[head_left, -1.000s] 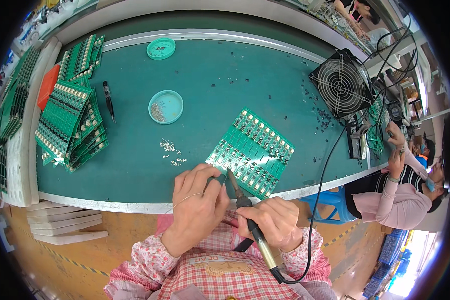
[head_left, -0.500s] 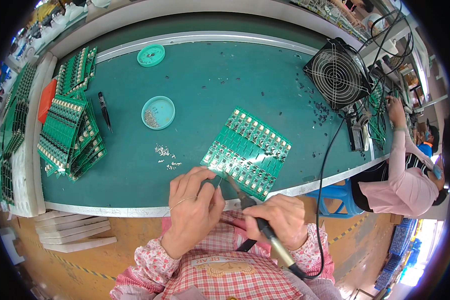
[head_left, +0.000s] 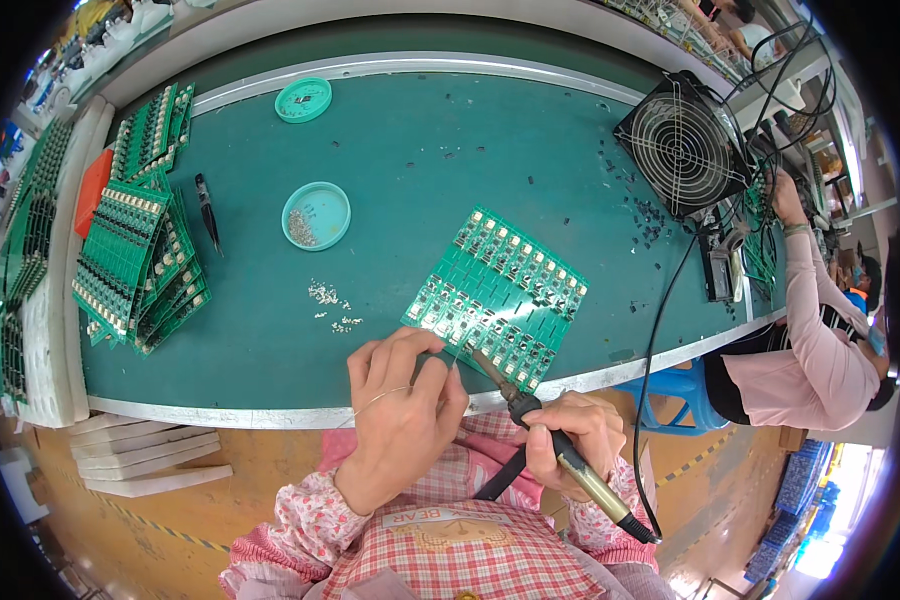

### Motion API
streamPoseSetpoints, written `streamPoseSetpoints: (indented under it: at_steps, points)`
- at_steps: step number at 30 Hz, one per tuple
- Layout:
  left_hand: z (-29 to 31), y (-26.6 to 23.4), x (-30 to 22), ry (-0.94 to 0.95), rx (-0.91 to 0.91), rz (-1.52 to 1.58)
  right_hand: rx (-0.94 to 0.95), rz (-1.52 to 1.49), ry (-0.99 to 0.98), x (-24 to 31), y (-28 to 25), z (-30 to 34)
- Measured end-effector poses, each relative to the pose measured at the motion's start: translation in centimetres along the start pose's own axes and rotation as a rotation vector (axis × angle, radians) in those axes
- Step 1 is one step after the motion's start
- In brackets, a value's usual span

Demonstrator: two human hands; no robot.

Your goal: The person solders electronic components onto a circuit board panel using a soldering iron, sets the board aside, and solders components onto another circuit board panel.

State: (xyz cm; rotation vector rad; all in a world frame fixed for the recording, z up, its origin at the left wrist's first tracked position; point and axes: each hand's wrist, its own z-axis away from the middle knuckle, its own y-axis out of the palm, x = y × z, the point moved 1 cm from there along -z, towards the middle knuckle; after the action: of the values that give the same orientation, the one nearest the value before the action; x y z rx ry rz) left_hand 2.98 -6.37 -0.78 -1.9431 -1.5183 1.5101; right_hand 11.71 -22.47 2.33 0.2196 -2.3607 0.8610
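Observation:
A green circuit board panel (head_left: 500, 300), set with rows of small pale and black parts, lies tilted near the table's front edge. My right hand (head_left: 578, 440) grips a soldering iron (head_left: 518, 402) by its dark handle, and the iron's tip meets the panel's near part. Closed at the panel's near left corner, my left hand (head_left: 400, 395) pinches a thin solder wire (head_left: 382, 398), which runs across its fingers. The wire's end by the iron tip is too fine to make out.
Stacked circuit boards (head_left: 135, 260) and black tweezers (head_left: 207, 215) are at left. A round dish (head_left: 342, 222) holds tiny parts; more lie loose below it. A second dish (head_left: 303, 100) stands farther back. A fan (head_left: 680, 145) and the iron's cable (head_left: 660, 330) are right, near a seated person (head_left: 800, 350).
The iron's tip has shifted right along the panel, and my right hand has moved right with it. My left hand has also shifted slightly right.

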Motion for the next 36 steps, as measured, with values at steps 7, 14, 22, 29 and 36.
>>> streamPoseSetpoints:
  at_steps: [7,14,22,29,36]
  points:
    - [-0.1,0.3,0.0,-0.008,-0.006,-0.033,0.006,-0.047,0.053,0.0,0.3,0.0]
    - [-0.2,0.4,0.0,0.004,-0.007,-0.046,0.026,-0.025,0.056,0.0,0.5,-0.2]
    - [-0.2,0.4,0.0,0.003,-0.009,-0.045,0.093,0.054,-0.024,0.4,0.5,-1.3]
    - [0.1,-0.1,0.3,0.019,0.015,0.017,0.229,0.228,-0.165,0.8,0.4,-1.2]
    - [0.5,-0.8,0.6,0.001,0.033,0.103,0.184,0.144,-0.101,1.0,0.2,-1.0]
